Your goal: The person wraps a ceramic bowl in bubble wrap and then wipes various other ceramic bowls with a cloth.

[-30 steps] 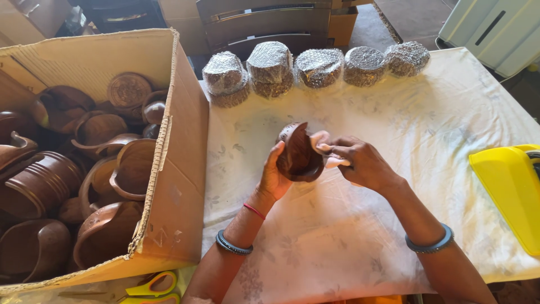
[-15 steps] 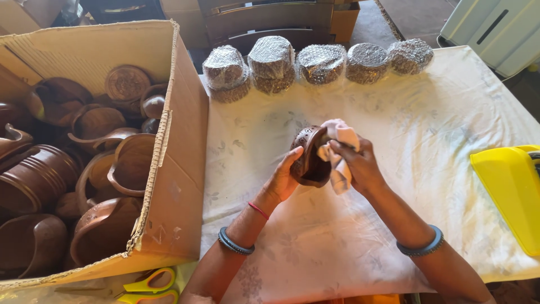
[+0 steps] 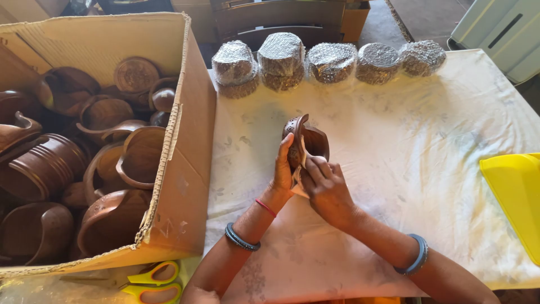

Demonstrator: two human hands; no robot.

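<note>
I hold a small brown carved clay lamp [image 3: 308, 139] upright above the white cloth-covered table [image 3: 394, 141]. My left hand [image 3: 283, 166] grips its left side with the fingers pointing up. My right hand [image 3: 326, 188] presses a small pale cloth or paper [image 3: 297, 181] against the lamp's lower part. Both wrists wear blue bangles, and the left one also has a red thread.
A big open cardboard box [image 3: 185, 169] full of brown clay pots [image 3: 107, 163] stands at the left. Several wrapped bundles [image 3: 332, 61] line the table's far edge. A yellow plastic tray [image 3: 514, 197] lies at the right. Yellow scissors [image 3: 152, 281] rest at the near left.
I have turned the lamp upright, so its hollow inside faces right. My right hand has dropped from its top to its lower part.
</note>
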